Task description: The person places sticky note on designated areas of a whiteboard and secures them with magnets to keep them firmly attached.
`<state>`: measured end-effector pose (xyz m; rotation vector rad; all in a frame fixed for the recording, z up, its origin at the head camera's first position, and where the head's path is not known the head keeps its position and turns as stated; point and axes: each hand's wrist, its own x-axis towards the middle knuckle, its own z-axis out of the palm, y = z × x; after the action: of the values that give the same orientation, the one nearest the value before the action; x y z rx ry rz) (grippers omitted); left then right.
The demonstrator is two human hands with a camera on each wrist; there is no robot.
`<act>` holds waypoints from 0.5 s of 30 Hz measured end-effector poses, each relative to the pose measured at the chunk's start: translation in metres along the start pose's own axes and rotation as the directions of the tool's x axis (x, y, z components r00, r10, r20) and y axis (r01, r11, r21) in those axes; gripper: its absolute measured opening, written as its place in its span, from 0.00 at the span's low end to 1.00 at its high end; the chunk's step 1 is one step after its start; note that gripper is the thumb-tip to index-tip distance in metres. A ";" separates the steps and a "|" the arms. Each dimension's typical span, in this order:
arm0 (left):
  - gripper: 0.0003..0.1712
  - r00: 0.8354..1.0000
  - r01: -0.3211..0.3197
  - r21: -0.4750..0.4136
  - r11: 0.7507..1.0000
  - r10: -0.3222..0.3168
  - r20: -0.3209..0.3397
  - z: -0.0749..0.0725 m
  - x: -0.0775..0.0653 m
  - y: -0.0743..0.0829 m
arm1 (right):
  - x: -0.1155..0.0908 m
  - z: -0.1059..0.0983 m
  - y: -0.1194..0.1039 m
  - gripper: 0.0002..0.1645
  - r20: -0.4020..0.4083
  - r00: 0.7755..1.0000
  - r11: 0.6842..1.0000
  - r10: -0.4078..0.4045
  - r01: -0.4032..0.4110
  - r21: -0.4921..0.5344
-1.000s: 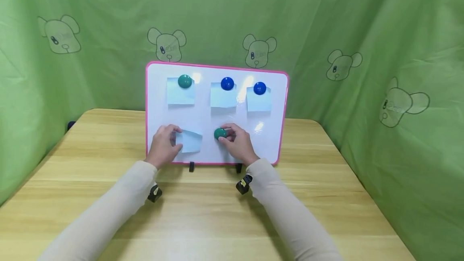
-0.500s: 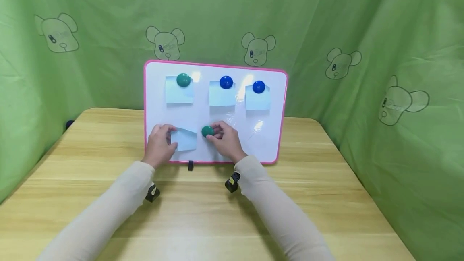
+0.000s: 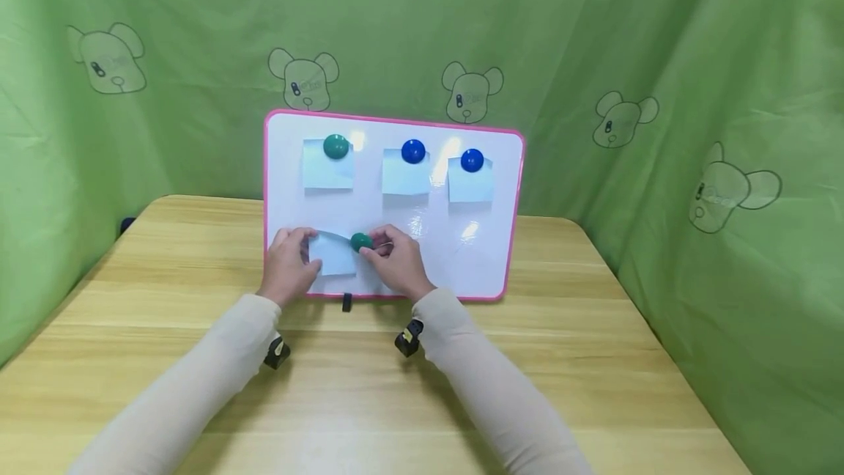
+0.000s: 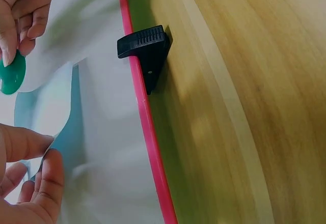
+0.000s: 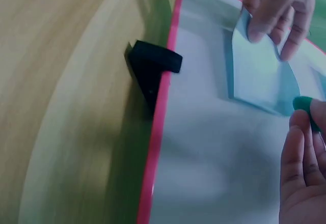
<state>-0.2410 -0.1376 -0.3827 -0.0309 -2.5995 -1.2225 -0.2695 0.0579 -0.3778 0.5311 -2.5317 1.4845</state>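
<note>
My left hand (image 3: 288, 264) pinches the left edge of a light blue sticky note (image 3: 334, 255) against the lower left of a pink-framed whiteboard (image 3: 455, 262). In the left wrist view the note (image 4: 43, 107) bows away from the board, with thumb and finger at its edge. Between thumb and fingers, my right hand (image 3: 398, 262) holds a round green magnet (image 3: 360, 242) at the note's upper right corner. The right wrist view shows the magnet (image 5: 303, 103) overlapping that corner.
Along the board's top hang three blue notes, under a green magnet (image 3: 336, 146) and two blue magnets (image 3: 413, 152) (image 3: 472, 160). A black stand foot (image 3: 346, 302) clips the lower frame on the wooden table (image 3: 356, 387). Green curtain (image 3: 560, 35) surrounds the table.
My right hand has moved left with the green magnet, from beside the note to its upper right corner. My left hand has shifted slightly left with the note.
</note>
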 end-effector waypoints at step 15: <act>0.27 1.000 -0.018 -0.008 1.000 0.018 0.005 0.000 -0.001 0.000 | 0.004 0.029 -0.016 0.07 0.057 0.996 0.991 -0.065 0.072 -0.114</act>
<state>-0.2405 -0.1373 -0.3830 -0.0587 -2.5938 -1.2277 -0.2660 0.0253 -0.3781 0.6401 -2.5919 1.3074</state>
